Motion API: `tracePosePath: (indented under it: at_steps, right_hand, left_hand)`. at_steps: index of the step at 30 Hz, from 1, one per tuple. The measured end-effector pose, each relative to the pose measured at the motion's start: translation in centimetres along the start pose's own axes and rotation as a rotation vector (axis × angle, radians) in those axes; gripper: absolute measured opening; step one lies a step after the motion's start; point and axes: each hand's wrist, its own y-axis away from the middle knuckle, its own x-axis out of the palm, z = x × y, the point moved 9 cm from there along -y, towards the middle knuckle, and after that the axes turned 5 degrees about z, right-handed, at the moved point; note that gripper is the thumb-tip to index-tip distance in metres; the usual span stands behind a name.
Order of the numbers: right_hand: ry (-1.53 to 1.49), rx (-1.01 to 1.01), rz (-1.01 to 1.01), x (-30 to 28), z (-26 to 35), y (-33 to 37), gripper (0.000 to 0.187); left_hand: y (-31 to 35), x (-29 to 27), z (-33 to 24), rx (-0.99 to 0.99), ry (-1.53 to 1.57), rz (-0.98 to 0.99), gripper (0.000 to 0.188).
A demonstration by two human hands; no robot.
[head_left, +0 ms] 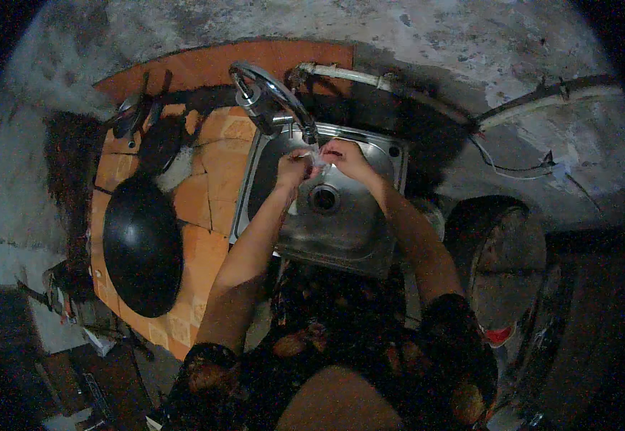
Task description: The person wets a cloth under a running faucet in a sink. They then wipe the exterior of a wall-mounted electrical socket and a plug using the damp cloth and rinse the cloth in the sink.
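Both hands are together beneath the spout of a chrome faucet [256,108], over a steel sink [355,230]. My left hand [296,169] has its fingers curled inward. My right hand [345,158] is also closed, its fingertips meeting the left ones. A small pale, whitish patch [318,158] shows between the fingers. It may be running water or a thin translucent thing; the dim light hides which. Just below the hands, apart from them, is the round drain [324,199].
Left of the sink, a large black wok-like pan [143,248] lies on an orange tiled counter [208,248]. Dark utensils [156,100] stand against the orange backboard [255,57]. A pale pipe [355,74] runs along the wall. A big round container [506,251] stands at the right.
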Motion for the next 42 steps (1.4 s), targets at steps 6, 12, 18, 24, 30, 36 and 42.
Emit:
tracePosePath:
  at_steps: [6, 12, 18, 24, 30, 36, 42]
  right_hand:
    - [-0.098, 0.034, -0.088, -4.6, 0.7, 1.7, 0.011]
    - [-0.149, 0.245, -0.025, -5.0, -0.1, 2.2, 0.015]
    - [0.084, 0.092, 0.1, -4.4, 2.3, 1.5, 0.019]
    - [-0.23, 0.191, 0.088, -1.5, 3.5, 0.1, 0.012]
    - [-0.056, 0.162, 0.024, 0.3, 2.5, -2.6, 0.02]
    - [-0.671, 0.437, -0.229, 2.6, -2.1, 2.7, 0.023]
    - [-0.576, 0.378, -0.209, 3.8, -8.6, 6.6, 0.031]
  left_hand:
    - [1.4, 0.6, -4.4, 0.385, -0.898, 0.005, 0.017]
    - [1.3, -1.9, -2.9, 0.174, -0.47, 0.158, 0.017]
    - [3.8, -1.4, -4.1, 0.023, 0.272, 0.252, 0.024]
    - [3.6, -0.8, -5.0, 0.125, -0.007, 0.309, 0.021]
    - [2.0, 5.2, -4.8, 0.038, -0.797, 0.337, 0.031]
    - [1.2, 4.5, -5.4, 0.094, -0.55, 0.27, 0.033]
    - [-0.6, 0.2, -4.2, 0.084, -0.247, 0.264, 0.043]
